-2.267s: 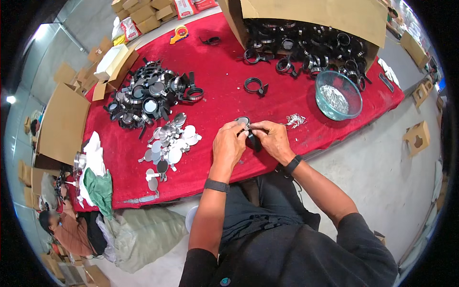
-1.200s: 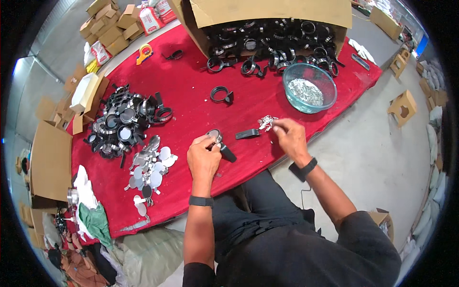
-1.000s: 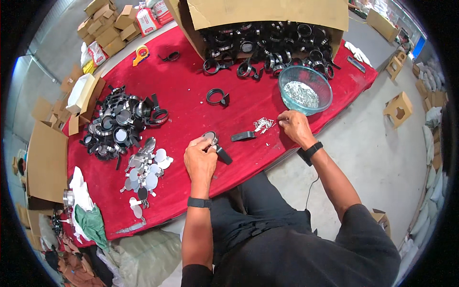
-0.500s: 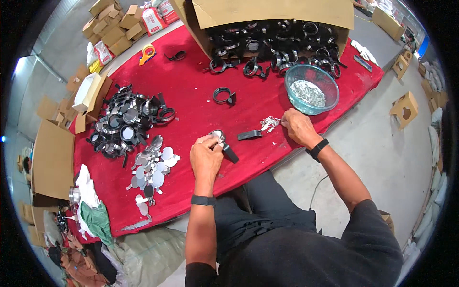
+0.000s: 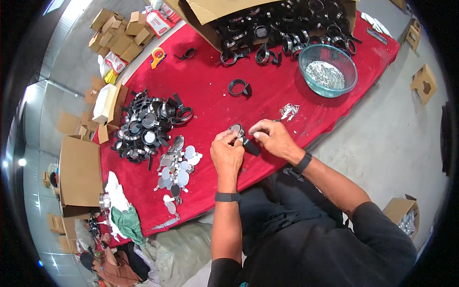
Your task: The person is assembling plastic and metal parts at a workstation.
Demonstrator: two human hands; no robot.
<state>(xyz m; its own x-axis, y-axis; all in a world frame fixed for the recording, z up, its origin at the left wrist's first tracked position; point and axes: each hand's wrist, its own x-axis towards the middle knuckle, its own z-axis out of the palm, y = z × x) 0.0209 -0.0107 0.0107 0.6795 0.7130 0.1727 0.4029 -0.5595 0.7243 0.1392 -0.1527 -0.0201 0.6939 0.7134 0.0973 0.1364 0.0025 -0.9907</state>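
Observation:
My left hand (image 5: 227, 155) grips a part with a round metal disc (image 5: 236, 128) and a black handle (image 5: 251, 147) over the red cloth near the table's front edge. Close beside it, my right hand (image 5: 277, 139) has thumb and forefinger drawn together in a pinch; anything between them is too small to make out. A little pile of small metal pins (image 5: 289, 112) lies just beyond the right hand. Left of my left hand are loose metal discs (image 5: 182, 178) with tabs. A black ring clamp (image 5: 247, 90) lies by itself farther up the cloth.
A see-through bowl (image 5: 350, 72) of metal pins stands at right, before an open carton (image 5: 210, 10) of ring clamps. A heap of black-and-metal parts (image 5: 149, 119) covers the table's left. A tape dispenser (image 5: 158, 57) lies far left; a person (image 5: 114, 263) is at lower left.
My right hand has left the pin pile and come over beside the part in my left hand. The left hand keeps its grip. The whole view has shifted and tilted.

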